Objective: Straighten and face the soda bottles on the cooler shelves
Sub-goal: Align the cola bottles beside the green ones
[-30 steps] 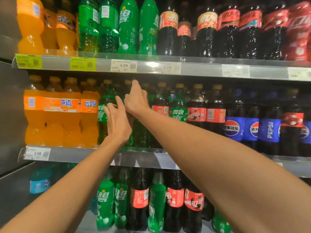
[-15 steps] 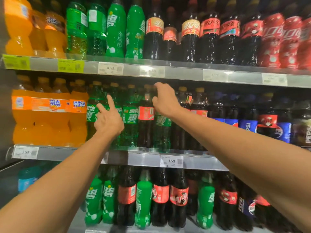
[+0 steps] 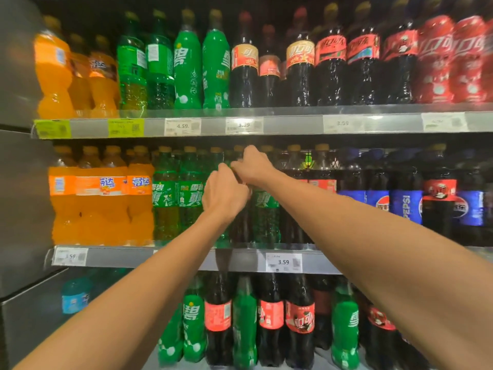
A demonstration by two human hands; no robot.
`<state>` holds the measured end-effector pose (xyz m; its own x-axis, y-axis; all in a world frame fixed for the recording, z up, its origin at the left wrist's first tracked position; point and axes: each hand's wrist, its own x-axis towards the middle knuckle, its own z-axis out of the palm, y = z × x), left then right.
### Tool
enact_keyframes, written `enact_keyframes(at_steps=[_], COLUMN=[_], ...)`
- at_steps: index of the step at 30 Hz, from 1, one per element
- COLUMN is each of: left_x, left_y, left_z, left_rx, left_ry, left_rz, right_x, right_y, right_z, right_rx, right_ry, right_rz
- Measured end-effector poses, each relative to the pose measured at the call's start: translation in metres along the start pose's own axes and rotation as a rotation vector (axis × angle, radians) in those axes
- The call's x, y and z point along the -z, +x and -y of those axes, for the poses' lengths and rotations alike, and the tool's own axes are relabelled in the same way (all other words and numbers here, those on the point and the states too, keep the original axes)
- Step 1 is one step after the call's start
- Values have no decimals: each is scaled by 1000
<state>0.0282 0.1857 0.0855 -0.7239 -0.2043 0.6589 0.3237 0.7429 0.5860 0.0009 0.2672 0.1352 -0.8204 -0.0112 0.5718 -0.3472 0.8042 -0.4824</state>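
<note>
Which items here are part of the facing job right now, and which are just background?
In the job:
left hand
right hand
dark cola bottle both hands meet at
green bottle beside it

Background:
orange soda bottles
Pepsi bottles
3.59 price tag

Both hands on mid shelf (image 3: 186, 259): left hand (image 3: 225, 194) and right hand (image 3: 253, 166) wrapped round dark cola bottle (image 3: 240, 225) btwn green bottles (image 3: 177, 201), upright.

It was a shop's drinks cooler: metal shelves (image 3: 293, 121) packed with rows of soda bottles (image 3: 186, 62), and price tags (image 3: 283, 262) clipped along the shelf edges.
</note>
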Motion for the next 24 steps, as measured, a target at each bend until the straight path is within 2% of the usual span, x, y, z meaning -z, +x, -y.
enact_keyframes(at_steps=[8,13,18,21,24], left_x=[14,-7,-19,-22,-33], left_y=[6,-7,-4,1,1], left_z=[24,29,29,23,9], left_rx=[79,158,169,177,122], left_ry=[-18,-92,-343,-518,-425], left_rz=[-28,102,54,221,351], right_x=[-9,4,35,59,70], right_y=[-10,-37,-57,-60,-60], right_z=[2,-13,-27,-36,-51], right_rx=[-20,156,300,306,276], right_ry=[-39,23,198,248,219], right_rz=[-40,-75,-156,-201,-226])
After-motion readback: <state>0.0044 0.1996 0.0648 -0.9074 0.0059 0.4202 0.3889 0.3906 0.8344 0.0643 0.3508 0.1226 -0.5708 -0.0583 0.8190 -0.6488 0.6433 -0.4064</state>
